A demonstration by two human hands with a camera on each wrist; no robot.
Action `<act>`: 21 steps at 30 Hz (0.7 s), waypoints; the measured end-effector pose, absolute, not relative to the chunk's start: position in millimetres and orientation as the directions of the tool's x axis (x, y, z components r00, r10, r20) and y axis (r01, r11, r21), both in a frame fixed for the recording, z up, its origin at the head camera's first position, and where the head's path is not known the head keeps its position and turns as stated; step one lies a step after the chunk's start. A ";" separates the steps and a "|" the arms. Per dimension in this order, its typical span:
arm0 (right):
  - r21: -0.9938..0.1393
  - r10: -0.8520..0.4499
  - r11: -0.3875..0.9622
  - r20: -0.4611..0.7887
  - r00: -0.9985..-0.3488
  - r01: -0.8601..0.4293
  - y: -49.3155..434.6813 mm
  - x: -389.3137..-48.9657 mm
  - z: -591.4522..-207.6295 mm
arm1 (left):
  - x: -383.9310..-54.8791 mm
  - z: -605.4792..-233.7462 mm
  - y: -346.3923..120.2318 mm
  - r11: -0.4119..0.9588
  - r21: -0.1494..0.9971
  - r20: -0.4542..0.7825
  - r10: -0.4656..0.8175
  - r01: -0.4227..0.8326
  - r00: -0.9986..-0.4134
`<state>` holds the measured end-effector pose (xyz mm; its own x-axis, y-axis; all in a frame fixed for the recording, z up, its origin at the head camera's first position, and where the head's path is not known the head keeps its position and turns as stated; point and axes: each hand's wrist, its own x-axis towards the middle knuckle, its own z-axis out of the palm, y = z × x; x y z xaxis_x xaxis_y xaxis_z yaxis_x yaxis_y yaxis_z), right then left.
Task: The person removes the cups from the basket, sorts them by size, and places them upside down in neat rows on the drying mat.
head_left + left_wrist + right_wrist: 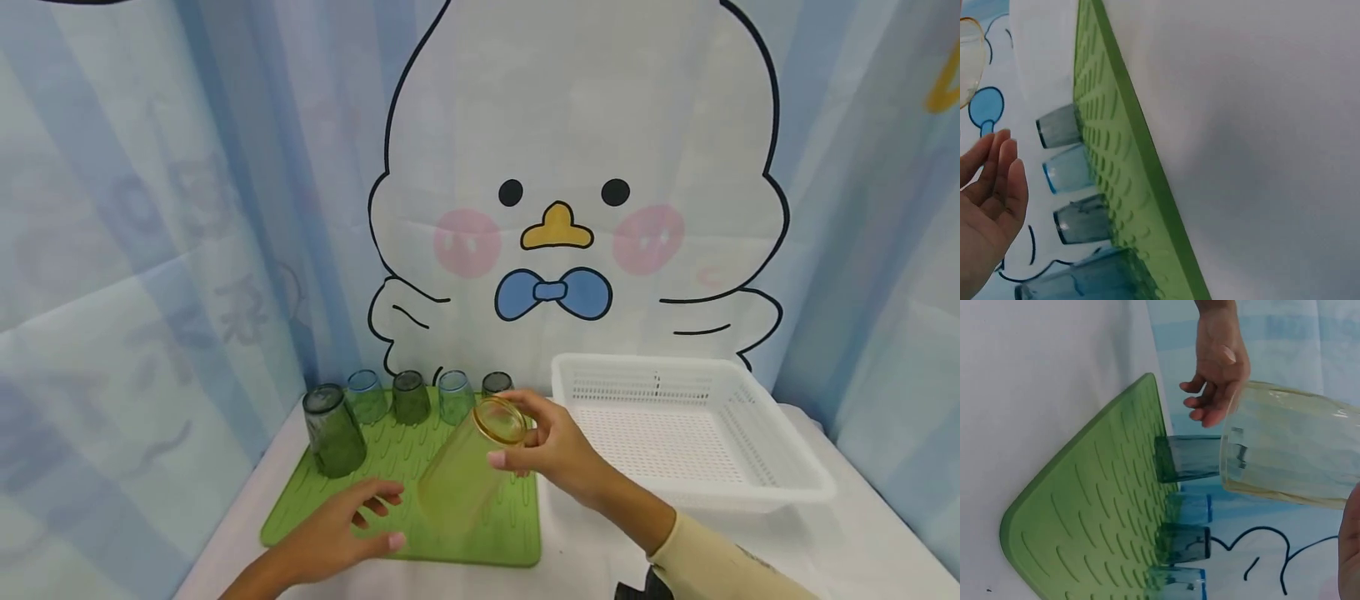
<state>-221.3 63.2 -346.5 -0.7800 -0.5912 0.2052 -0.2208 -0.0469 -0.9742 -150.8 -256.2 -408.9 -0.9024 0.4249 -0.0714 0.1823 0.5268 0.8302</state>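
My right hand (562, 450) holds a tall, clear yellow glass (459, 479) near its rim, thumb on the near side and fingers behind. The glass is tilted over a green drying mat (517, 533), its rim up toward the right. To the left of it my left hand (333, 533) is held apart from the glass, fingers loosely bent and holding nothing. In the right wrist view, the base of the yellow glass (1291, 444) overlaps the left hand's fingertips (1213, 417). A large dark grey glass (335, 433) stands on the mat's left side.
Along the mat's back edge stand small tumblers, a blue one (367, 398), a grey one (411, 400), another blue one (455, 400) and another grey one (497, 383). At right sits a white perforated basket (787, 450). A printed curtain (555, 108) hangs behind the white table (577, 550).
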 end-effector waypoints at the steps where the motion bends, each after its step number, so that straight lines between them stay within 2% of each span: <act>1: -0.974 -0.591 -0.026 0.196 -0.782 -0.224 60.6 -224.3 -346.6 | -151.5 -411.3 -262.6 0.529 0.829 -0.072 0.425 0.183 -0.902; 7: -0.965 -0.574 0.092 0.150 -0.805 -0.245 45.8 -245.5 -349.5 | -154.4 -426.1 -301.2 0.547 0.822 -0.097 0.413 0.161 -0.906; 16: -0.948 -0.567 0.179 0.121 -0.815 -0.265 20.0 -271.6 -356.4 | -158.0 -446.7 -352.2 0.649 0.759 -0.183 0.296 0.057 -0.938; 21: -0.934 -0.554 0.244 0.086 -0.828 -0.260 4.9 -283.6 -362.4 | -161.2 -453.9 -368.8 0.676 0.736 -0.212 0.276 0.032 -0.938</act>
<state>-283.6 4.9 -362.4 -0.8280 -0.5541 0.0859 -0.2603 0.2442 -0.9341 -161.2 -368.8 -453.9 -0.9376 0.2756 -0.2121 0.0323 0.6763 0.7359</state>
